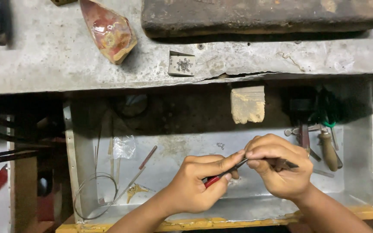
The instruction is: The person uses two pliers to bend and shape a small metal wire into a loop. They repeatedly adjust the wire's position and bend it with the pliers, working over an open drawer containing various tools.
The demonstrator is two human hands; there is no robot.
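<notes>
My left hand point(197, 183) grips a slim tool with red handles point(214, 179), its dark tip pointing up and right toward my other hand. My right hand point(277, 166) is closed around a thin dark metal tool point(288, 164) that pokes out to the right. The fingertips of both hands meet above the metal tray point(173, 151) of an open drawer. What is pinched between the fingertips is too small to tell.
A small white paper point(181, 64) with tiny metal rings lies on the grey bench top point(44, 56), near a reddish stone point(109, 30) and a dark block point(264, 15). A wooden bench pin point(248, 104) juts out. The tray holds wire loops point(95, 194), thin rods, brass piece point(134, 190), wooden-handled tools point(328, 149).
</notes>
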